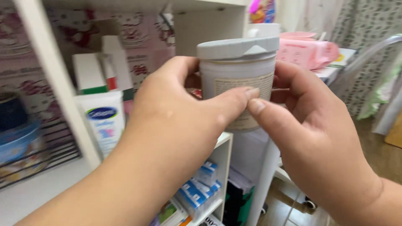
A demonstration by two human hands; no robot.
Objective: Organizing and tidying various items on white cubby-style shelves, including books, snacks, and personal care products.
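Observation:
Both of my hands hold a white plastic jar (237, 69) with a grey flip-top lid and a beige label, raised upright in front of a white shelf unit. My left hand (176, 113) wraps its left side, thumb pressed across the label. My right hand (312, 134) grips its right side, thumb tip meeting the left thumb on the label. The jar's lower part is hidden behind my thumbs.
The white shelf unit (54, 83) holds a white tube with a blue oval mark (104, 121), white boxes (90, 71) and a blue container (14, 138) on the left. Small blue-and-white boxes (197, 190) fill a lower shelf. Pink packets (307, 50) lie on a surface at right.

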